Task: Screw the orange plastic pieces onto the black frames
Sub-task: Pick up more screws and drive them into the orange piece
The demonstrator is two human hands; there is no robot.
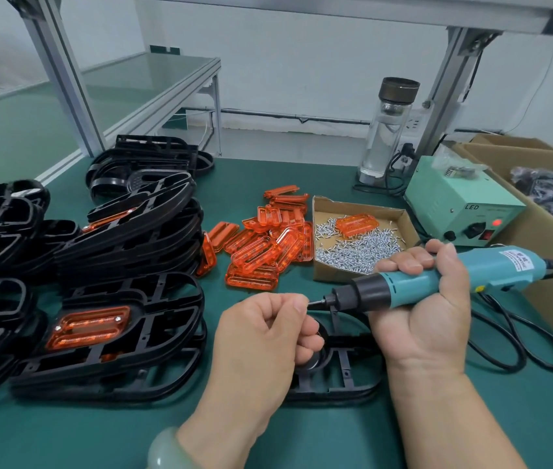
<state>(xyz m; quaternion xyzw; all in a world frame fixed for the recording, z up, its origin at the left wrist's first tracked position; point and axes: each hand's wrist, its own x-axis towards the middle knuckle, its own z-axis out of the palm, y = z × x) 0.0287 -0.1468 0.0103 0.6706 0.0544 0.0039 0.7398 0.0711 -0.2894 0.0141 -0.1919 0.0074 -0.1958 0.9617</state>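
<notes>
My right hand [427,309] grips a teal electric screwdriver [437,280], its black tip pointing left at my left hand [265,336]. The left hand's curled fingertips meet at the bit tip; whatever they pinch there is too small to see. Under both hands lies a black frame [339,377] flat on the green mat. A heap of orange plastic pieces [265,245] sits behind the hands. To the left, a black frame carrying a screwed-on orange piece [89,326] tops a stack [112,336].
A cardboard tray of silver screws [359,245] holds one orange piece. Behind it are a green power unit [461,204] and a glass bottle [386,130]. More stacked black frames [139,218] fill the left. A cardboard box [545,198] stands right; the screwdriver cable [518,343] loops nearby.
</notes>
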